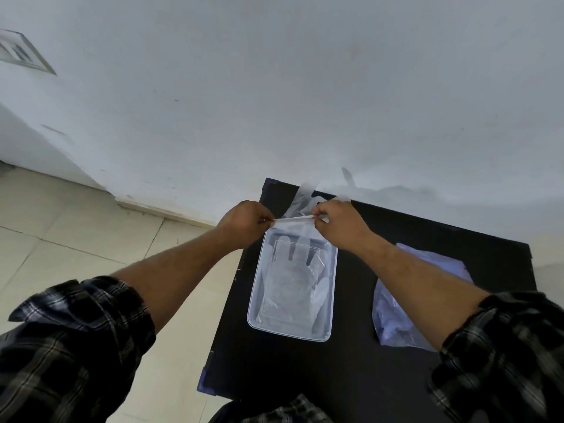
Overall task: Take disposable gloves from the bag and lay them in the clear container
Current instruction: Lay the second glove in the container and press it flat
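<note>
A clear plastic container (255, 303) lies on the black table (351, 377), with a transparent disposable glove (291, 279) flat inside it, fingers pointing away from me. Above the container's far end, my left hand (244, 222) and my right hand (341, 224) each pinch one end of another thin glove (294, 220), stretched taut between them. Its fingers hang beyond my hands toward the wall. The bluish plastic bag (393, 315) lies to the right of the container, partly hidden under my right forearm.
The table stands against a white wall (305, 87). Its left edge drops off to a beige tiled floor (91, 239). Bare black tabletop shows in front of the container and bag.
</note>
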